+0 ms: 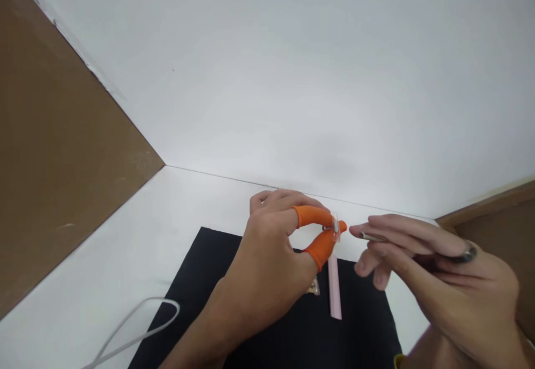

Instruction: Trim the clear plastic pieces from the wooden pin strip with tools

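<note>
White cable (163,300) loops on the worktop (125,257) left of the black mat (355,330). Left hand (271,252), in orange cots (311,215) probably for a smudge-free grip, pinches a tiny clear part (335,227) above the mat. Right hand (438,268) grips a thin tool (370,237), tip aimed at the part.

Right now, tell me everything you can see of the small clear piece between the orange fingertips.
The clear piece is tiny, see-through and plastic-looking, roughly upright. The left hand pinches it between orange-capped thumb and forefinger, above the black mat. A metal tool in the right hand points at it, apart. Finer detail is too small to tell.
</note>
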